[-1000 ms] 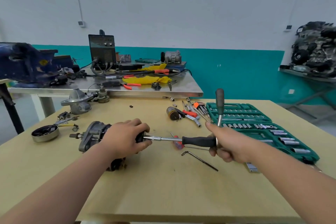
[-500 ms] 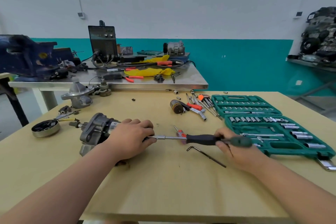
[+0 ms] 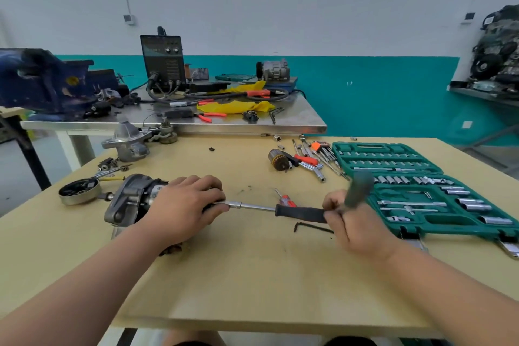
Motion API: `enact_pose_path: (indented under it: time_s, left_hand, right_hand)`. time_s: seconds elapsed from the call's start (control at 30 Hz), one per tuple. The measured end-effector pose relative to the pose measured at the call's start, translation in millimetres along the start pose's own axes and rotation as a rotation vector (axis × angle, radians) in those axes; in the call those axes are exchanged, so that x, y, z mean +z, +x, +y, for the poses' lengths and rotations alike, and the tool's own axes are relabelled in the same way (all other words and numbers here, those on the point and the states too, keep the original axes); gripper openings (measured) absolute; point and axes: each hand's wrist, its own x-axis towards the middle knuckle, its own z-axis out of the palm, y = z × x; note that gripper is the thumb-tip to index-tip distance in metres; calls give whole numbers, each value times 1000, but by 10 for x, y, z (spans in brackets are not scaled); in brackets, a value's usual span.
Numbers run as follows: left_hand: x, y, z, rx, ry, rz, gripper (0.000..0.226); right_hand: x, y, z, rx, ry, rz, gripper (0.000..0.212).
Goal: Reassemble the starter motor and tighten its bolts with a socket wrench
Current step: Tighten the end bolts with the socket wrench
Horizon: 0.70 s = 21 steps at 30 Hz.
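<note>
Swung up since a moment ago, the blurred grey-green end grip (image 3: 359, 187) of the black-handled steel socket wrench (image 3: 299, 212) tilts above my right hand (image 3: 356, 223), which grips its handle. My left hand (image 3: 182, 205) clasps the grey metal starter motor (image 3: 126, 202) on the tan wooden table (image 3: 252, 275); beyond lies the open green socket case (image 3: 449, 222).

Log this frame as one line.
phase: bolt tightening | left hand: holds starter motor on table | right hand: grips socket wrench handle | wrench tip: at motor end, under left hand
</note>
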Motion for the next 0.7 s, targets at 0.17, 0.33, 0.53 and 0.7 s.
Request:
enact_pose_path:
  time_s: [0.17, 0.33, 0.53, 0.7]
  left_hand:
    - [-18, -37, -35, 19, 10, -39, 54]
    - [-7, -32, -25, 18, -12, -10, 74]
    - [-6, -15, -7, 7, 13, -110, 51]
    - [-40, -57, -44, -39, -3, -56, 67]
  right_hand:
    - [-31, 214, -183, 790, 704, -236, 39]
    - [-125, 156, -204, 403, 255, -169, 31]
    - [-96, 227, -192, 601, 502, -126, 44]
    - [16, 81, -183, 365, 214, -192, 27]
